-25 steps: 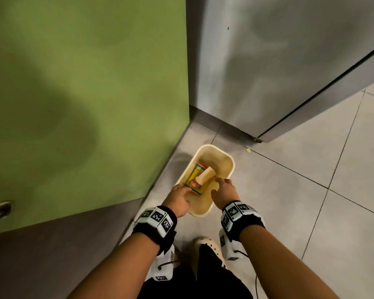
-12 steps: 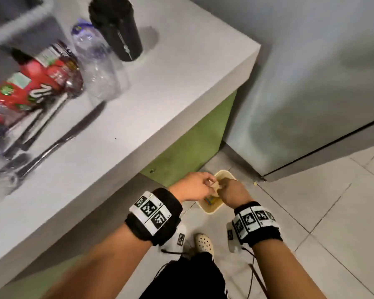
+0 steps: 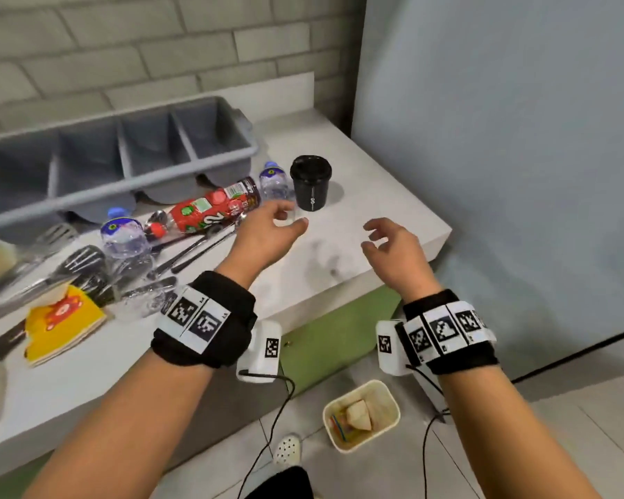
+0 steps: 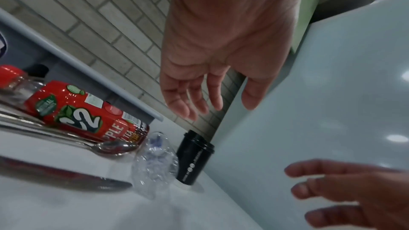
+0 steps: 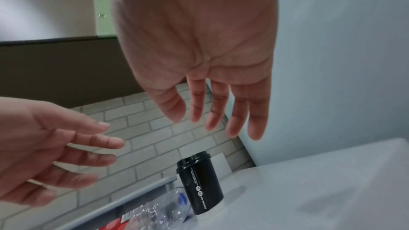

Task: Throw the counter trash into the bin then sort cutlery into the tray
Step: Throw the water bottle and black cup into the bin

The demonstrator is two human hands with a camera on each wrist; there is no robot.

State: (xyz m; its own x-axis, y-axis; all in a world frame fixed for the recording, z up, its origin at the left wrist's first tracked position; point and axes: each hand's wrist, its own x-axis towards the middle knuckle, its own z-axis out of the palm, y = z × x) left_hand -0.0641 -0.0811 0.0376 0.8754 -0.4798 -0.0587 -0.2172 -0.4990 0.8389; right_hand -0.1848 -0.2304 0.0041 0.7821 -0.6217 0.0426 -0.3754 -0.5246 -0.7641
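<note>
My left hand (image 3: 289, 216) hovers open and empty over the white counter (image 3: 339, 268), just in front of a black lidded cup (image 3: 310, 183) and a crushed clear bottle (image 3: 274, 181). My right hand (image 3: 373, 237) hangs open and empty to the right, above the counter's corner. A red-labelled bottle (image 3: 209, 210) lies beside a second clear bottle (image 3: 123, 239). Spoons and forks (image 3: 191, 252) lie loose in front of the grey compartment tray (image 3: 123, 153). The cream bin (image 3: 393, 401) stands on the floor below with trash in it. The left wrist view shows the cup (image 4: 194, 158) under my fingers (image 4: 190, 107).
A yellow carton (image 3: 62, 322) lies at the counter's front left among black utensils (image 3: 83, 262). A pale grey appliance wall (image 3: 501, 156) rises right of the counter. A brick wall (image 3: 123, 48) backs the tray. My white shoe (image 3: 287, 450) is near the bin.
Both hands have risen from the bin on the floor to above the counter, now empty. The head view has swung up from the floor to the counter.
</note>
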